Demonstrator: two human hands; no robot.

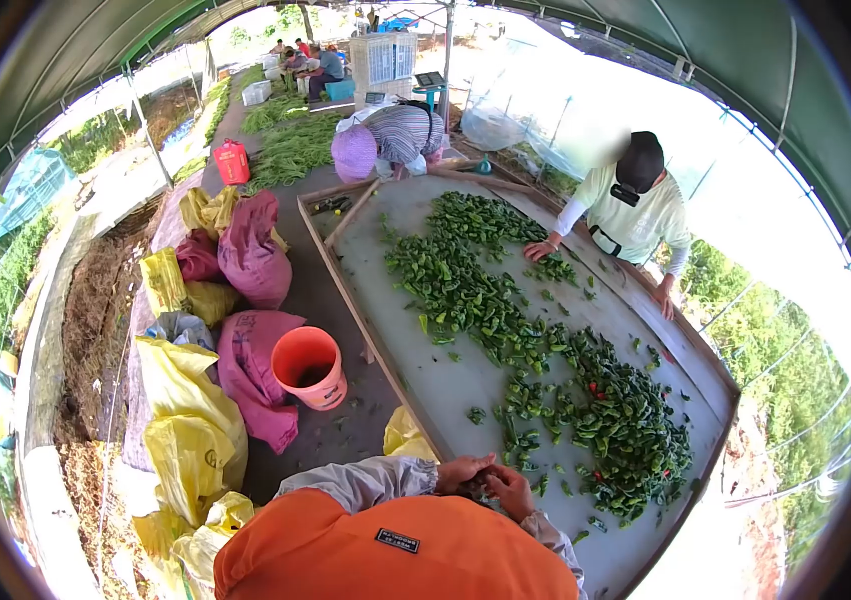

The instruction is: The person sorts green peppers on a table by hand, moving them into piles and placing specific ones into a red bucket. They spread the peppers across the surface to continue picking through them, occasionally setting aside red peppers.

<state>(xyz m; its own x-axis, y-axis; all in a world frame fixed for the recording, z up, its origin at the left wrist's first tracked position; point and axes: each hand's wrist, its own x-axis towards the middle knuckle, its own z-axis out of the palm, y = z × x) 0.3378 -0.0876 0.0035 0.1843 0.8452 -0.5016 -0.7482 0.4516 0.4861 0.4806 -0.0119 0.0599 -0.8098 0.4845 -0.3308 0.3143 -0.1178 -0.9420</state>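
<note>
My left hand [460,472] and my right hand [512,492] meet over the near edge of a large wood-rimmed table [435,385]. The fingers of both are curled and close together. Something small and dark shows between them, too small to name. Just right of my hands lies a heap of dark green peppers [635,440], with a few red ones among them. The peppers spread in a loose band toward the far end. Grey sleeves cover my arms, and an orange garment [345,550] fills the bottom of the view.
Across the table a co-worker [650,215] in a light shirt reaches into the peppers. Another person [400,135] bends at the far end. On the left stand an orange bucket [320,393], pink sacks [255,250] and yellow bags [190,400]. Long green produce [295,150] lies behind.
</note>
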